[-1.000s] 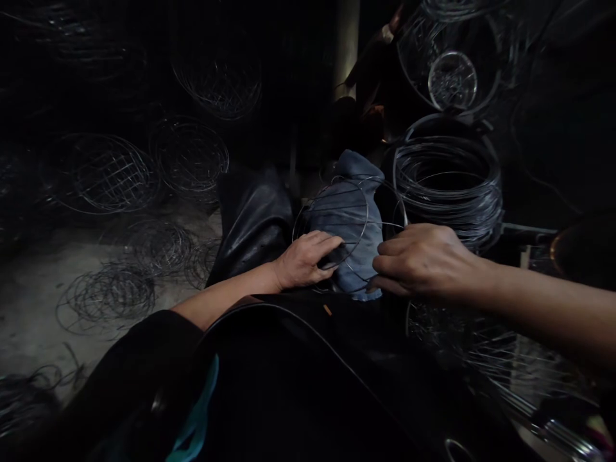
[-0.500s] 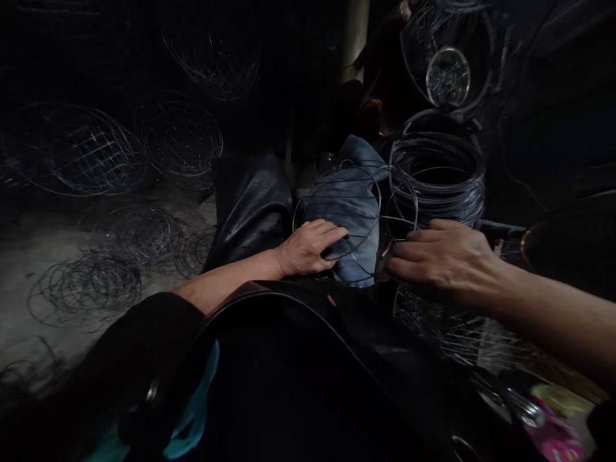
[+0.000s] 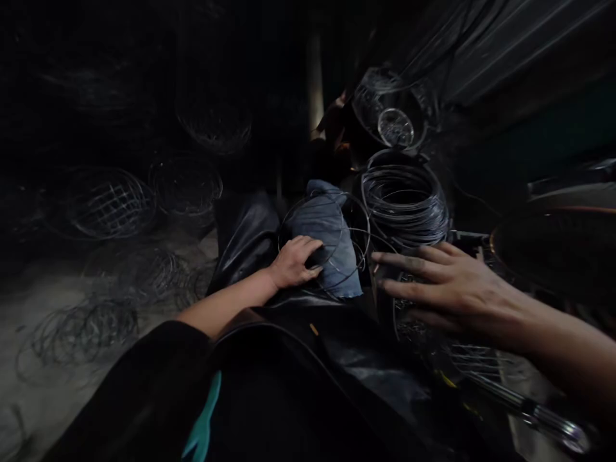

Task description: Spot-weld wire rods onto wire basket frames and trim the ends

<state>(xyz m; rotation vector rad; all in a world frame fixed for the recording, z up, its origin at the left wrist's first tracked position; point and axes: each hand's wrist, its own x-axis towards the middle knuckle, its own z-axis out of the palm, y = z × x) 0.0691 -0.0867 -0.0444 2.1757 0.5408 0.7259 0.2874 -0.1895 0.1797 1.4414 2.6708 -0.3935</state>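
My left hand (image 3: 294, 262) rests over my lap with fingers and thumb curled around the near left edge of a round wire frame (image 3: 369, 226). The exact grip on the thin wire is hard to see in the dark. Under the frame, a blue denim cloth (image 3: 320, 215) covers my knee. Off to the right, my right hand (image 3: 445, 285) hovers with its fingers stretched out and spread, and nothing shows in it. It is closest to a large coil of grey wire (image 3: 407, 221), just beyond the fingertips.
Loose wire rings (image 3: 91, 327) lie on the floor at left, with a woven wire mesh (image 3: 113, 208) behind them. A shiny metal rod (image 3: 524, 407) is at lower right. Beyond the coil sits a round clear container (image 3: 395, 127). A dark round vessel (image 3: 553, 250) stands far right.
My right hand has opened from a closed grip, its fingers now spread. My left hand stays at the wire frame. The view has shifted, bringing the metal rod more into sight.
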